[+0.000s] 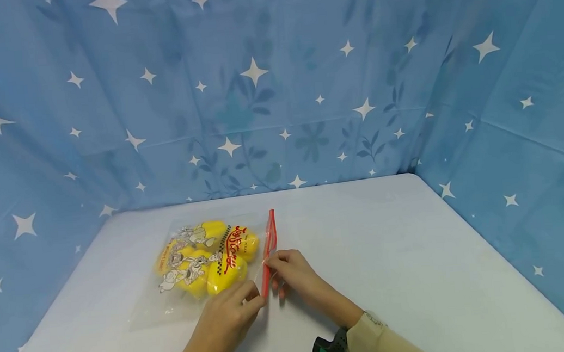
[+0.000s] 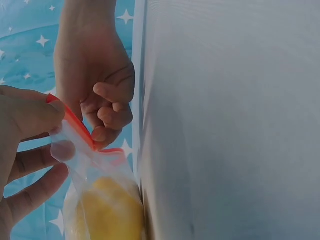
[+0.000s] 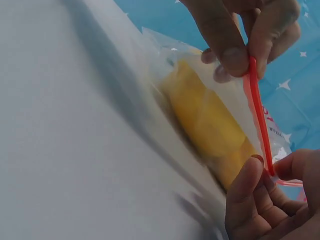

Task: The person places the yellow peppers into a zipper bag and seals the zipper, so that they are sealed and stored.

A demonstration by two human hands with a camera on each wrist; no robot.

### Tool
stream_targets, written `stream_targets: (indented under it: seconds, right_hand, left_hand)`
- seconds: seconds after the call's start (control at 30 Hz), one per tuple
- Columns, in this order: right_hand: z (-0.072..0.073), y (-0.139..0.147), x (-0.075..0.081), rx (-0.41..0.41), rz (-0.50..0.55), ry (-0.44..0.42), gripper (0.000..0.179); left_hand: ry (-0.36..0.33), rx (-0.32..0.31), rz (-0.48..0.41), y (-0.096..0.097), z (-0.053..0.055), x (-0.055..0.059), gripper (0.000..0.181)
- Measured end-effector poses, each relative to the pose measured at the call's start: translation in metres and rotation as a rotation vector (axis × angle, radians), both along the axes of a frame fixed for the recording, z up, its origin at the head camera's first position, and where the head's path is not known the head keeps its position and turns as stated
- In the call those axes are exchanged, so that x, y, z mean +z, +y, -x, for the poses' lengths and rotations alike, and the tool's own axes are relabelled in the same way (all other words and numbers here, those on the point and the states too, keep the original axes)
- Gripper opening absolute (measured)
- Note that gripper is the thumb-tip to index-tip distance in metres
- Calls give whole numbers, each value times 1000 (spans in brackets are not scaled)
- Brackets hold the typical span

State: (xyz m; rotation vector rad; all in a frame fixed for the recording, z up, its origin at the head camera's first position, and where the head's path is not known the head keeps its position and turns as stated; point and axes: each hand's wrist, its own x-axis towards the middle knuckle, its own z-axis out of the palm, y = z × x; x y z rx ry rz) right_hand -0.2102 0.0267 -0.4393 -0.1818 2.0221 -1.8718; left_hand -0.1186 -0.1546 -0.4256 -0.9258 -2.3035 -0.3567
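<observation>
A clear zip bag [image 1: 173, 309] printed with cartoon figures lies on the table, its red zip edge [image 1: 272, 228] on the right. Several yellow rounded things [image 1: 227, 275] show through the plastic; what they are cannot be told. My left hand [image 1: 225, 316] pinches the near end of the red strip between thumb and fingers, as the left wrist view also shows. Farther along the strip, my right hand [image 1: 296, 276] grips it with thumb and index finger. In the right wrist view, a stretch of red strip [image 3: 261, 112] runs taut between both hands.
The white table [image 1: 416, 265] spreads out around the bag. Blue curtains [image 1: 305, 87] with white stars hang behind it and at both sides. A black device [image 1: 329, 350] sits by the right wrist, next to a beige sleeve [image 1: 382, 341].
</observation>
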Motion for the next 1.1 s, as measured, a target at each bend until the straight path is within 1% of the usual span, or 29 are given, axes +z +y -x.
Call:
stream_targets:
  seconds: [0.1,0.23,0.33,0.47,0.6,0.7,0.83,0.97,1.1]
  right_hand:
    - [6,0,-1,-13,-2,-22,22]
    - [15,-1,2,-16,-5,-30,24]
    - [19,0,3,-18,-13,-36,25]
    - [22,1,1,-26,-11,-44,26]
    - [25,2,-4,-29,2,-51,27]
    - [27,2,-6,-25,8,-63,28]
    - [29,2,-6,-33,13,-83,30]
    - [32,2,-5,-58,23,-92,30]
    - [33,2,-6,-55,28,-91,29]
  left_hand:
    - [-8,-6,-6,-2,0,1,34]
    - [4,-20,-34,-3,1,3,33]
    - [-10,-34,-51,-4,1,3,33]
    - [-43,-50,-63,-4,0,2,34]
    - [-59,-64,-75,-5,0,1,35]
    - [-81,-63,-75,-6,-1,0,34]
    - [-107,-68,-74,-8,-1,1,34]
    - [-116,-93,-83,-8,0,3,36]
    - [-143,-100,-80,-9,1,4,35]
